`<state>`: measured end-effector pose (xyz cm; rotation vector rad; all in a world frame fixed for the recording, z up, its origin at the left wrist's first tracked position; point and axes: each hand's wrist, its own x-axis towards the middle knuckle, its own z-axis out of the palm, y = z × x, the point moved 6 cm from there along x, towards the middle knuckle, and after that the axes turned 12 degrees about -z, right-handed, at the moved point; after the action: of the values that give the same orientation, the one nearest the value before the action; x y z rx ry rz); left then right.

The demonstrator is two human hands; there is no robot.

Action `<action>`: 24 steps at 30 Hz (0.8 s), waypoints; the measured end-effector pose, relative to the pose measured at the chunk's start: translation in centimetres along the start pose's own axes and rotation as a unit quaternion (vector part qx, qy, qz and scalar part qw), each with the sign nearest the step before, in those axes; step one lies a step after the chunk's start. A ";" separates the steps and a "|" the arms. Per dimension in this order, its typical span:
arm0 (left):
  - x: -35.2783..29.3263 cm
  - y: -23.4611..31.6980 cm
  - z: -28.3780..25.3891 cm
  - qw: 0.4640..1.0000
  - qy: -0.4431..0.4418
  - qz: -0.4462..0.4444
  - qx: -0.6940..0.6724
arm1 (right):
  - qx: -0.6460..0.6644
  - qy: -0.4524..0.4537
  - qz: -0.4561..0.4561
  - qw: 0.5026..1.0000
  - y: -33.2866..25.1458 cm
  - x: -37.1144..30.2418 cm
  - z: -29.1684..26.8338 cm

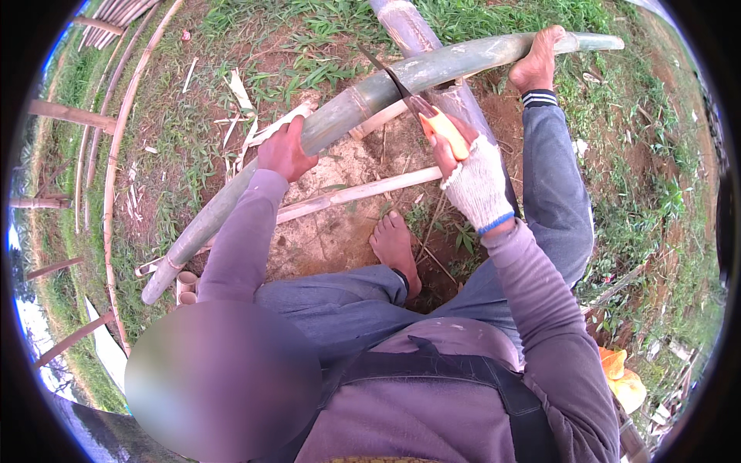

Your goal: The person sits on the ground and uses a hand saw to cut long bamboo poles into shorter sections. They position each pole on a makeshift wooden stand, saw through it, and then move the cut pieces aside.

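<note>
Where the ground (pixel 316 251) spreads: green grass in patches, bare brown soil about the person's feet.
Bamboo fence rail (pixel 122 123): long and curved, down the left side, well apart from the hands.
Green bamboo pole (pixel 455 64): slanting from lower left to upper right, lying across the grey log.
Grey log (pixel 409 27): coming in at the top edge, passing beneath the pole.
Orange-handled cutting tool (pixel 444 134): dark blade crossing the pole just right of a node; how deep it bites, I cannot tell.
Right hand (pixel 472 176): white knit glove, blue cuff, bare fingertips, closed around the orange handle.
Left hand (pixel 285 150): bare, gripping the pole left of the blade.
Right foot (pixel 536 63): bare, set on the pole's upper right stretch.
Pale shavings (pixel 240 89): on the grass beyond the left hand.
</note>
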<state>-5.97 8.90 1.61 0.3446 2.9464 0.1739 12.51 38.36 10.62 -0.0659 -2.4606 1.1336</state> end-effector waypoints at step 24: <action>-0.5 0.7 0.8 1.000 -0.007 -0.014 0.022 | 0.047 0.059 -0.040 0.996 1.9 -4.0 -1.0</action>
<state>-5.20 9.57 0.99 0.3083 2.9438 0.1027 16.30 39.43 8.34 -0.0066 -2.2833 1.1759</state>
